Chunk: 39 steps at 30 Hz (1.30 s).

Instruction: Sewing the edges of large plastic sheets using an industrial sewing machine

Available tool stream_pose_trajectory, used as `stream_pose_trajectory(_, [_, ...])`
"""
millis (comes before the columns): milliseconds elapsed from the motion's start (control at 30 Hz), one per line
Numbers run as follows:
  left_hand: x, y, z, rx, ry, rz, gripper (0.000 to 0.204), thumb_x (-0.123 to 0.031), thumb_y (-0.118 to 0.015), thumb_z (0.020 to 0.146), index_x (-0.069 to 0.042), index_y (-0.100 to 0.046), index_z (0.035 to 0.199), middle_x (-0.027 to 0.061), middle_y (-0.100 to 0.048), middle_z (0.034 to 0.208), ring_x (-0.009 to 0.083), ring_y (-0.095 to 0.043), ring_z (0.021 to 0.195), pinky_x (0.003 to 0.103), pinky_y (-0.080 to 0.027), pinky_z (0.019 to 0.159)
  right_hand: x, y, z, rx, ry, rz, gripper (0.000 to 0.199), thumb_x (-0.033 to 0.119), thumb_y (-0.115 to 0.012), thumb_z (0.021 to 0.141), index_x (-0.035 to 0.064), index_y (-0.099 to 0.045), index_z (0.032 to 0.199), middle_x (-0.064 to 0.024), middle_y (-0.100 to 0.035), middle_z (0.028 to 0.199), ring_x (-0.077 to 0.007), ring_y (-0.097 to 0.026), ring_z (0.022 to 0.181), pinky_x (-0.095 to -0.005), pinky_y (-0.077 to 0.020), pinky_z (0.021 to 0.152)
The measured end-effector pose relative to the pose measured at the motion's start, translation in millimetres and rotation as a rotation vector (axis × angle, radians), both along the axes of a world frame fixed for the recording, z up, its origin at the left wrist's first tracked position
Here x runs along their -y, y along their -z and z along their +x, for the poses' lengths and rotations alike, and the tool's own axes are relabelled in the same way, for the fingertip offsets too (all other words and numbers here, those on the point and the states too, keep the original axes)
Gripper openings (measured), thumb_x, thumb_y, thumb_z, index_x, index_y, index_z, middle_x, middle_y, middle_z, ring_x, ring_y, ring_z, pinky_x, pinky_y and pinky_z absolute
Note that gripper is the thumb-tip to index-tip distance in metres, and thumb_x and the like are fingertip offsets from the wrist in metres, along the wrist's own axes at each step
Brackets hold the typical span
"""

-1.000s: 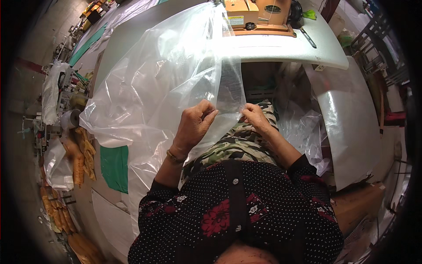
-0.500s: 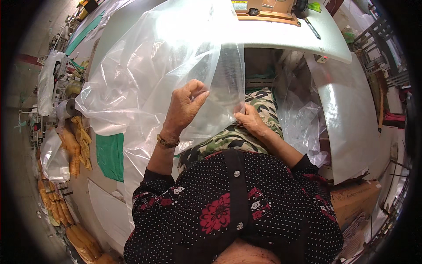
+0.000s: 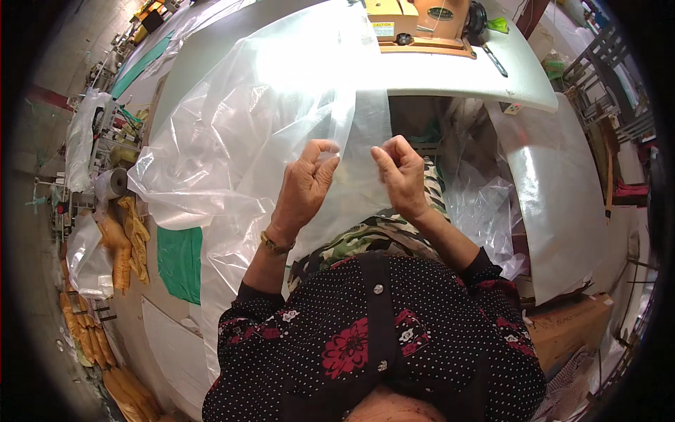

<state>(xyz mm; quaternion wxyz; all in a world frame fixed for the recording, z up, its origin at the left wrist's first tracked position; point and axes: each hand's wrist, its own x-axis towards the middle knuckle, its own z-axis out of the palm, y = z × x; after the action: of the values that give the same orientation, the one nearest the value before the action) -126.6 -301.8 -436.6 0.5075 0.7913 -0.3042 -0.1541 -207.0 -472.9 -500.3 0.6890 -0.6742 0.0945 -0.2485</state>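
At six o'clock, nearest the camera, is the wearer's black dotted shirt (image 3: 422, 299) with red flowers; above it, camouflage fabric (image 3: 394, 235) covers the lap. Over the lap, the left hand (image 3: 306, 184) is at ten o'clock and the right hand (image 3: 404, 179) at two, apart from each other. Both have curled fingers with the thumb near the forefinger; whether either pinches the film cannot be told. Behind and between them, a translucent plastic sheet (image 3: 218, 155) spreads from the centre toward nine and twelve o'clock, partly hanging over the table's near edge. Farther off, at one o'clock, a tan machine (image 3: 443, 35) stands on the white table (image 3: 457, 76). As far as can be judged, the sheet is already laid up beside the machine, and a brighter band suggests a fold; its near part remains loose and creased, with no finished seam discernible.
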Motion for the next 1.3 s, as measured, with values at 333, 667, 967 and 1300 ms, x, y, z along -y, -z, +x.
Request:
stream_pose_trajectory(333, [10.2,-2.4,-5.1,0.391,0.035,0.065,0.006,-0.009,-0.058,0.093,-0.002,-0.057,0.092,0.0187,-0.058,0.074,0.0415,-0.058,0.069,0.044,-0.045,0.058,-2.1,-45.5,-0.5,-0.152,-0.176,-0.618,0.025,0.016,-0.061,0.093,0.0011,-0.046,0.080,-0.0204,-0.053,0.067,-0.0404,-0.055,0.062,-0.0422,-0.0426,0.053])
stream_pose_trajectory(667, [7.0,-4.2,-0.6,0.445,0.146,0.125,0.006,-0.002,-0.060,0.086,0.001,-0.057,0.081,0.0176,-0.056,0.077,0.0380,-0.058,0.071,0.041,-0.046,0.061,3.1,-54.7,-8.8,-0.032,-0.355,-0.874,0.018,0.014,-0.060,0.091,0.0024,-0.049,0.083,-0.0170,-0.053,0.066,-0.0357,-0.059,0.063,-0.0402,-0.0456,0.054])
stream_pose_trajectory(967, [-2.5,6.9,4.8,-0.137,0.161,-0.017,0.012,0.000,-0.052,0.093,0.006,-0.062,0.091,0.0015,-0.054,0.070,0.0075,-0.049,0.062,0.025,-0.042,0.055,-13.8,-38.8,-7.3,0.033,-0.441,-1.040,0.013,0.007,-0.059,0.083,0.0015,-0.050,0.091,-0.0104,-0.061,0.080,-0.0264,-0.066,0.070,-0.0370,-0.0504,0.056])
stream_pose_trajectory(1300, [-1.9,11.6,2.8,-0.245,0.087,-0.189,0.017,-0.011,-0.056,0.099,0.002,-0.064,0.094,-0.0036,-0.056,0.071,0.0028,-0.048,0.062,0.019,-0.041,0.055,-27.2,-48.0,-10.2,0.095,-0.424,-1.252,0.013,0.008,-0.059,0.081,0.0032,-0.051,0.089,-0.0081,-0.053,0.076,-0.0208,-0.059,0.064,-0.0326,-0.0466,0.056])
